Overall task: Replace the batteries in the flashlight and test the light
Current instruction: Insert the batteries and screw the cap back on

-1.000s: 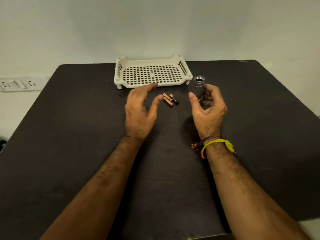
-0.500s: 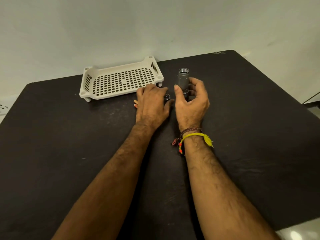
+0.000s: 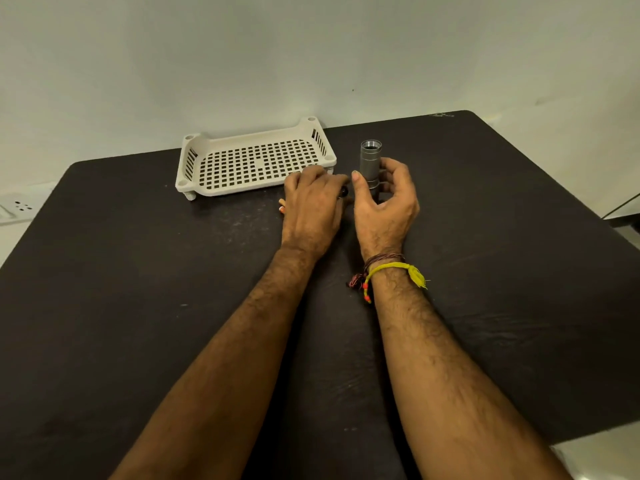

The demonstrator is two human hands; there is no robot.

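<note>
A silver flashlight body (image 3: 370,161) stands upright on the black table (image 3: 138,271), its open end facing up. My right hand (image 3: 382,206) curls around its lower part, thumb on the left and fingers on the right. My left hand (image 3: 311,206) lies palm down just left of it, over the small batteries. An orange battery end (image 3: 281,206) pokes out at the hand's left side. A dark battery end (image 3: 344,192) shows between thumb and forefinger. The rest of the batteries is hidden under the hand.
A white perforated plastic tray (image 3: 194,161) sits at the table's back edge, just behind my left hand. A wall socket (image 3: 17,206) is on the wall at far left. The table's right corner drops off near a pale floor (image 3: 602,455).
My left hand has dropped over the batteries and closed on them. The right hand has closed around the flashlight. The camera has turned, so the scene has shifted in view.
</note>
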